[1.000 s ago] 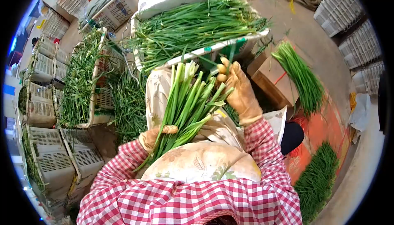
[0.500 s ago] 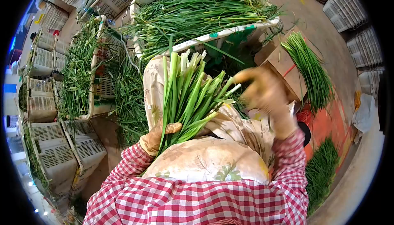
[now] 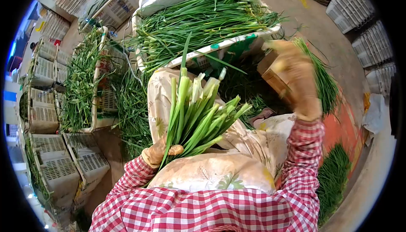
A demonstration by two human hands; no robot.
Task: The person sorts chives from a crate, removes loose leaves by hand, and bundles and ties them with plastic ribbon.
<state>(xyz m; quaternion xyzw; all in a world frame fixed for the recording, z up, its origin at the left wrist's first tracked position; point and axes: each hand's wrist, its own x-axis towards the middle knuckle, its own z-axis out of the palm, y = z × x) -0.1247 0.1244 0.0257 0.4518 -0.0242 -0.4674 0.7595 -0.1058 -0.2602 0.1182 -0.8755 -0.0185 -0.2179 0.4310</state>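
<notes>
My left hand (image 3: 162,150), in a tan glove, is closed around a bunch of garlic chives (image 3: 198,115). The pale cut ends point up and away from me, fanned out over my lap. My right hand (image 3: 294,73), also gloved, is raised to the right and smeared by motion, so its fingers cannot be read. Behind it stands a cardboard box (image 3: 272,77), partly hidden by the hand. A neat bundle of chives (image 3: 325,81) lies on the box's far side, its upper end partly covered.
A white crate (image 3: 203,56) heaped with long chives stands ahead. To the left are a crate of loose trimmings (image 3: 80,92) and several pale plastic crates (image 3: 53,164). More chives (image 3: 335,181) lie at the lower right. Stacked crates (image 3: 351,5) line the right wall.
My right hand has moved up and right, away from the cut ends to above the cardboard box. My left hand keeps its hold, slightly lower now.
</notes>
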